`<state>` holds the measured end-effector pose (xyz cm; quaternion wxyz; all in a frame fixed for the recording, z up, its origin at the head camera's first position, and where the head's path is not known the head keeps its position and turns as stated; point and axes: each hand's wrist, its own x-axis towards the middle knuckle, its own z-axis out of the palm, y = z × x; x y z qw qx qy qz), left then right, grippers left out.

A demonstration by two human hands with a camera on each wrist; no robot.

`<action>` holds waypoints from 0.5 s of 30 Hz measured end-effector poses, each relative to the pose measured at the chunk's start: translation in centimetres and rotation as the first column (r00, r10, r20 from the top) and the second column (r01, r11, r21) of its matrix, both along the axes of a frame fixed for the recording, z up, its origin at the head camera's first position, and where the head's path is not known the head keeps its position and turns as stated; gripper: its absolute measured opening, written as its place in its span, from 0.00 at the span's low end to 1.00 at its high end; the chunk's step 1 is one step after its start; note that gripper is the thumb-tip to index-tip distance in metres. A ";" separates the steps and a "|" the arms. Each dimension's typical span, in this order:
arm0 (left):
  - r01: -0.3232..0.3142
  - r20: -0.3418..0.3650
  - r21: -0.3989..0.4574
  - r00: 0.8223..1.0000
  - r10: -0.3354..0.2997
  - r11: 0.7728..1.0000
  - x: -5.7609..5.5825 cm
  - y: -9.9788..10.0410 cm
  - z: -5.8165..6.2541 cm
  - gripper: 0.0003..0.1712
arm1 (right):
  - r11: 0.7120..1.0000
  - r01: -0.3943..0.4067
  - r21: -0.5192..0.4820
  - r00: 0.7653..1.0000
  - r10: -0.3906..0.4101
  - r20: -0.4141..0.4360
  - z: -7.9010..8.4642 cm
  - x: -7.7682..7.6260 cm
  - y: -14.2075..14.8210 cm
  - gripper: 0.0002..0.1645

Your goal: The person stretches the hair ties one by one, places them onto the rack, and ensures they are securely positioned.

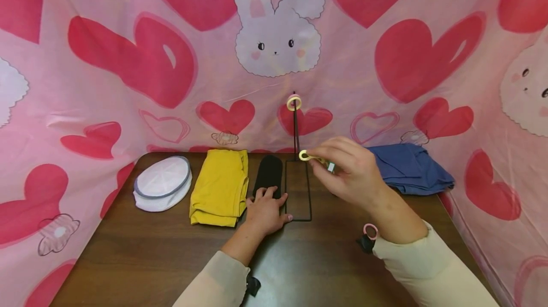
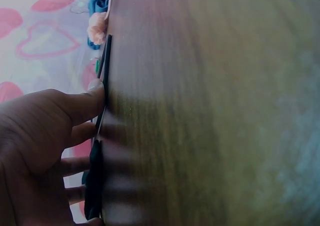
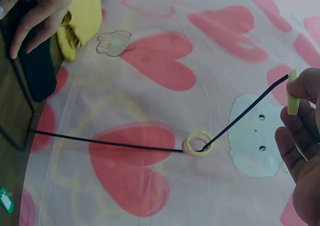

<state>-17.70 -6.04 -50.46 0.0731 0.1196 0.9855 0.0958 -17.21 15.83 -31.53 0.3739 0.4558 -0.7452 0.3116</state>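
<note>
My right hand (image 1: 348, 171) pinches a yellow ring (image 3: 293, 92) between thumb and fingers. In the right wrist view the ring is right at the raised end of a black wire stand (image 3: 250, 108). A yellow ring (image 3: 212, 142) and a pink one hang together in the bend of that wire. My left hand (image 1: 266, 212) lies low over the table with its fingers spread. Its thumb touches the wire base (image 1: 310, 197) of the stand, while other fingertips rest on a flat black item (image 1: 269, 171) beside it.
Left of the black item lies a folded yellow cloth (image 1: 219, 188), then a white round item (image 1: 162, 178) with a grey-blue rim. A folded blue cloth (image 1: 406, 166) is at the back right. A small green-and-white piece (image 3: 6, 201) and a pink ring (image 1: 370, 232) are near the right arm.
</note>
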 end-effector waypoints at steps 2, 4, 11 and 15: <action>-0.001 0.004 -0.002 1.000 0.001 1.000 0.0 0.0 0.0 0.41 | 1.000 -0.005 0.000 1.000 0.005 -0.003 0.1 0.0 -0.3 0.14; -0.003 0.008 -0.004 1.000 0.003 1.000 -0.1 0.0 -0.1 0.41 | 1.000 0.001 0.006 1.000 -0.001 -0.002 0.2 -0.1 -0.5 0.13; -0.002 0.012 -0.006 1.000 0.002 1.000 -0.1 0.1 0.0 0.41 | 0.999 0.032 0.002 0.999 -0.032 -0.012 -0.1 -0.9 -0.8 0.14; -0.003 0.012 -0.002 1.000 0.003 1.000 -0.1 0.0 0.0 0.41 | 0.998 0.057 -0.015 0.998 -0.056 0.016 -0.5 -1.8 -1.0 0.16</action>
